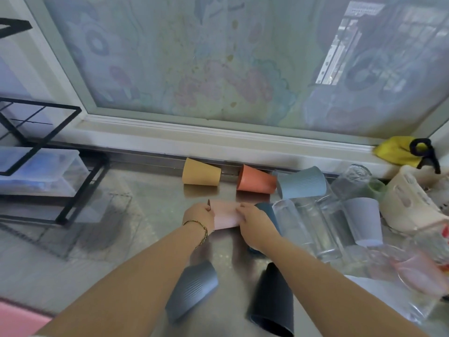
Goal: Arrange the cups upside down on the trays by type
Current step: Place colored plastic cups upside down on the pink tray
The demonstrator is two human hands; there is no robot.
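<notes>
A pink ribbed cup point(224, 215) lies on its side on the steel counter, gripped at both ends by my left hand point(199, 215) and my right hand point(255, 223). Behind it lie a yellow cup point(200, 172), an orange cup point(256, 179) and a light blue ribbed cup point(301, 182). A dark teal cup point(266, 210) is partly hidden under my right hand. Near me lie a grey ribbed cup point(192, 293) and a dark grey cup point(272, 302). Several clear glasses point(296, 224) and a lavender-grey cup point(364, 221) lie to the right.
A black wire rack point(46, 166) holding a clear plastic box point(41, 171) stands at left. A cream basket point(410, 203) and a yellow cloth point(396, 150) sit at the far right by the window sill. A pink edge point(19, 319) shows at bottom left.
</notes>
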